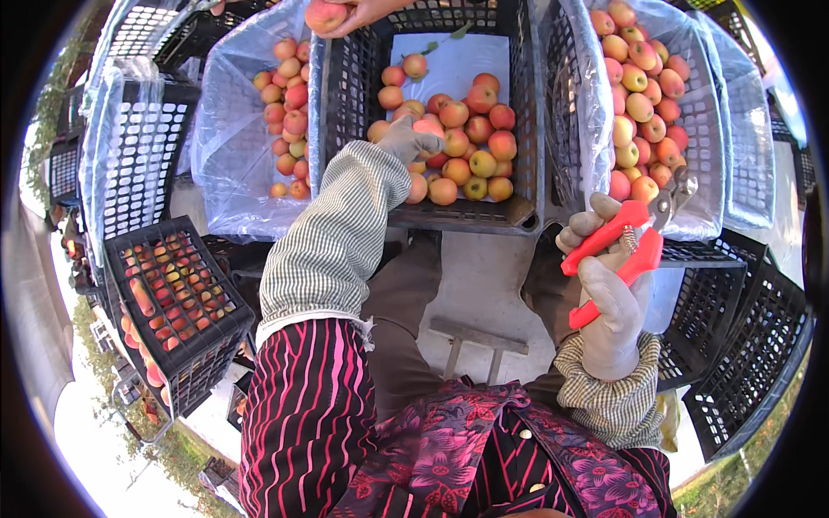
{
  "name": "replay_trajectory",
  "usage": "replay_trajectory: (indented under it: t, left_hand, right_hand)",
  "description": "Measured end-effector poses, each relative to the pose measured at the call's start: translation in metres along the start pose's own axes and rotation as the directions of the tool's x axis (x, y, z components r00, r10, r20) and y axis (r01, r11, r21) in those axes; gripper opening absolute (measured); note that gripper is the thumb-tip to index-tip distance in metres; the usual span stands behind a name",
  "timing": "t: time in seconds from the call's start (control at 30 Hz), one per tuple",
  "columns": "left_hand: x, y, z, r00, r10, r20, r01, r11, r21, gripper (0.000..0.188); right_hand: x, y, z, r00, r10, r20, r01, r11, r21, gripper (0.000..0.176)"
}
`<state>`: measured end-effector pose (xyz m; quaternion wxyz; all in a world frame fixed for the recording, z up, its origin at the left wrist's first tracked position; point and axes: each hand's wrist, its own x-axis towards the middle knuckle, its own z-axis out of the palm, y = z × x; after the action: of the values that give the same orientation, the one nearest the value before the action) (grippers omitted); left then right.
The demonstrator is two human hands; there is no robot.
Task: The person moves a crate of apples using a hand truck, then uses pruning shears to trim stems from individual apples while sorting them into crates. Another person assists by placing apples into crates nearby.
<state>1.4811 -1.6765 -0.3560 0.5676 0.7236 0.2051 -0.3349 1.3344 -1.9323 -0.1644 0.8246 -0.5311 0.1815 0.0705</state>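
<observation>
My gloved left hand (408, 139) reaches into a black plastic crate (431, 219) of apples, its fingers around a red-pink apple (427, 129) on top of the pile. Whether that apple is lifted cannot be told. More red and yellow apples (482, 164) lie around it, on the crate's near and right part. Over my right thigh, my gloved right hand (605, 278) holds red-handled pruning shears (622, 252). Their metal blades point up and right, towards the lined crate on that side.
Lined crates with apples stand left (249, 155) and right (706, 168). A full black crate (181, 272) sits lower left; black crates (751, 362) are at lower right. Another person's hand (363, 14) holds an apple (326, 15) at the main crate's far left edge.
</observation>
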Motion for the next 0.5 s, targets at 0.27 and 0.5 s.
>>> replay_trajectory:
  t: [0.27,0.5]
  left_hand:
    - [-0.165,0.067,0.027,0.735,0.629,0.252,-0.421,0.716,-0.557,0.080]
    - [-0.219,0.068,0.075,0.695,0.697,0.176,-0.159,0.388,-0.908,0.073]
  right_hand:
    - [-0.004,0.023,-0.001,0.980,-0.163,0.118,0.194,0.920,-0.339,0.058]
    - [-0.013,0.024,-0.008,0.814,-0.471,0.338,0.577,0.598,-0.556,0.051]
